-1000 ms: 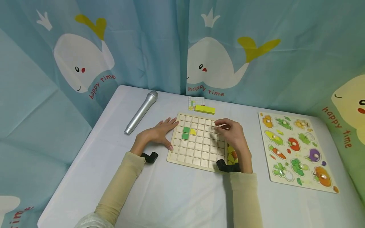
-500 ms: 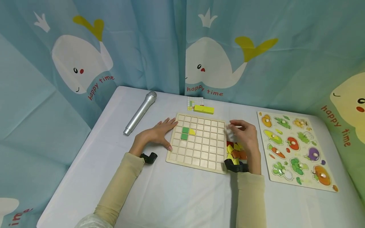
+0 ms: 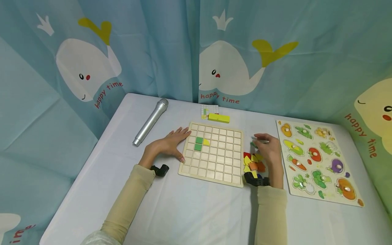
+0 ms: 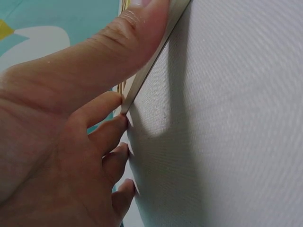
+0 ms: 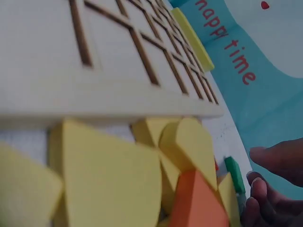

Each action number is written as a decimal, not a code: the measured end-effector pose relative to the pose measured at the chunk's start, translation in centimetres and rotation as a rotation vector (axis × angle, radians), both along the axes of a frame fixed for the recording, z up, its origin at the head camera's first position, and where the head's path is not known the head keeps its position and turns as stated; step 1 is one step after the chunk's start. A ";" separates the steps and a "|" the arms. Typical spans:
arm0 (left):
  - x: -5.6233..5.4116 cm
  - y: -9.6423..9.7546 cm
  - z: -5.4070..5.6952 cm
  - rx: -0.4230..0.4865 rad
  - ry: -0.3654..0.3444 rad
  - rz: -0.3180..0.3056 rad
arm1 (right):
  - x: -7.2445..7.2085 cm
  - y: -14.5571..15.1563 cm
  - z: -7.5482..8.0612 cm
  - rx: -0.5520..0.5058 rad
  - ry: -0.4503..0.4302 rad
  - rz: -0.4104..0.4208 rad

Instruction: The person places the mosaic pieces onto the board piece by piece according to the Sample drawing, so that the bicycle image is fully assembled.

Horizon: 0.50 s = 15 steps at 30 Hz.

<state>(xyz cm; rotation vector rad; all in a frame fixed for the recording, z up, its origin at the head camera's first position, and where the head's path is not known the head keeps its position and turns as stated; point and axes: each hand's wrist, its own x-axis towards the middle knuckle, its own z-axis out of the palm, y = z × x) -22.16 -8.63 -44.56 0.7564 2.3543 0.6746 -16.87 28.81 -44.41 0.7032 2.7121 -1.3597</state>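
Note:
A wooden grid board lies on the table, with two green square pieces and a yellow piece with one curved edge set in its upper left cells. My left hand rests along the board's left edge, its fingers spread at the upper corner and the thumb lower down. To the right of the board, my right hand reaches down at a small green block. In the right wrist view its thumb and fingers stand apart, with the green block just beside the fingertips.
Yellow, orange and red blocks are heaped against the board's right edge. Behind the board lie a yellow bar and a pattern card. A silver microphone is at left, a vegetable puzzle at right.
My right hand has moved from over the board's right columns to the table beyond its right edge, coming down by the green block. My left hand stays at the board.

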 end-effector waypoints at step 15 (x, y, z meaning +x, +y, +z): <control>0.0 -0.1 -0.1 0.018 0.020 -0.021 | -0.3 0.4 -0.6 0.034 -0.087 0.011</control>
